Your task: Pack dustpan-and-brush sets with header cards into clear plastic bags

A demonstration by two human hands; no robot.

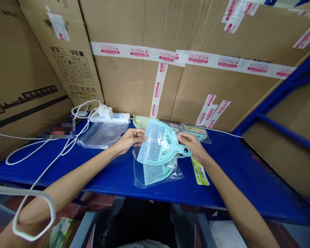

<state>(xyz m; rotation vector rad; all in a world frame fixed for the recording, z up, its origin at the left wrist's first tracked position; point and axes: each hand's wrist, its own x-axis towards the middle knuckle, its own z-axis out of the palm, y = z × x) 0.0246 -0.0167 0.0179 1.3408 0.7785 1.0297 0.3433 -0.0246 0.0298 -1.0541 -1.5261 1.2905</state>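
Bagged brush, two-handed

Brush up over the table, above a second brush. Left hand pinches the bristle edge; right hand pinches near the handle (exact contact partly hidden). Both ends gripped, probably for steadiness. Clear bags lie left, perhaps for clearance. Blue surface, power strip behind; taped cardboard walls the back.
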